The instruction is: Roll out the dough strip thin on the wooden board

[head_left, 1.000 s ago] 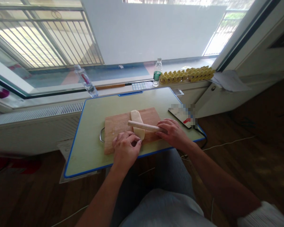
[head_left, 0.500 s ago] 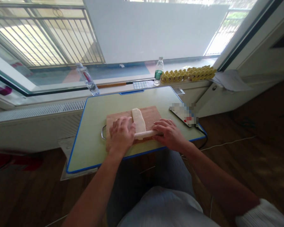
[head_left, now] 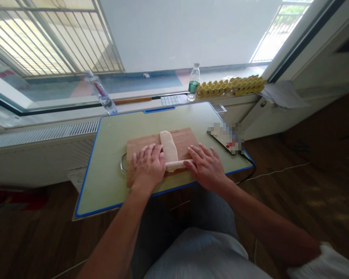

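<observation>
Head camera: left hand (head_left: 149,166), right hand (head_left: 208,166) holding rolling pin (head_left: 176,165) crosswise; dough (head_left: 169,145) pointing forward.

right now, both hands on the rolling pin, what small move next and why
Probably roll the rolling pin forward: the left hand and right hand rest over its ends, it crosses the near end of the dough, and most of the dough lies beyond it.

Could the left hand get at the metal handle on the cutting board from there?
Probably yes: the metal handle juts from the cutting board's left edge, close to the left hand, with only board visible between. It would likely have to leave the rolling pin, though, whose end it covers.
</observation>
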Motion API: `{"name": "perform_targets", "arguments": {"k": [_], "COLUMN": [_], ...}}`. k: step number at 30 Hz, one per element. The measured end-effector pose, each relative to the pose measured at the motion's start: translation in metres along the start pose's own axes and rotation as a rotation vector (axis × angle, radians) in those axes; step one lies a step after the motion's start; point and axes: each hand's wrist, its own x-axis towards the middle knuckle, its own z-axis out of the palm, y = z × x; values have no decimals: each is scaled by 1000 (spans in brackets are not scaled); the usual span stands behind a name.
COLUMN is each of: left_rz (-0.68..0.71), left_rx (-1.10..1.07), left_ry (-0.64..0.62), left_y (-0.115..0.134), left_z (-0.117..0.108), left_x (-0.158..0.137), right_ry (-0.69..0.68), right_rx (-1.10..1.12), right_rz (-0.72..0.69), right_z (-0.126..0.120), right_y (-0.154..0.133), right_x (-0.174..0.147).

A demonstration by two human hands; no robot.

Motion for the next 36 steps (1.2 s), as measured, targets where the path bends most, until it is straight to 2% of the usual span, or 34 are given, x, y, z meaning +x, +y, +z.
{"name": "perform_targets", "arguments": {"k": [9, 22, 28, 33, 36], "left_rz": [63, 98, 90, 63, 52], "left_rx": [-12, -51, 4, 31, 36], "left_ry": [67, 142, 92, -63, -99], "left_y": [-4, -8, -4, 1, 0], "left_z": [5, 11, 6, -5, -6], "left_x": [-18, -31, -29, -3, -2], "right_ry": [90, 271, 302, 209, 140], "right_rx": [67, 176, 138, 75, 74], "right_rz": [-18, -72, -56, -31, -21], "right_z": [4, 12, 23, 19, 10], "right_y": [-5, -5, -6, -2, -4], "right_x": [-26, -36, -41, -26, -27]}}
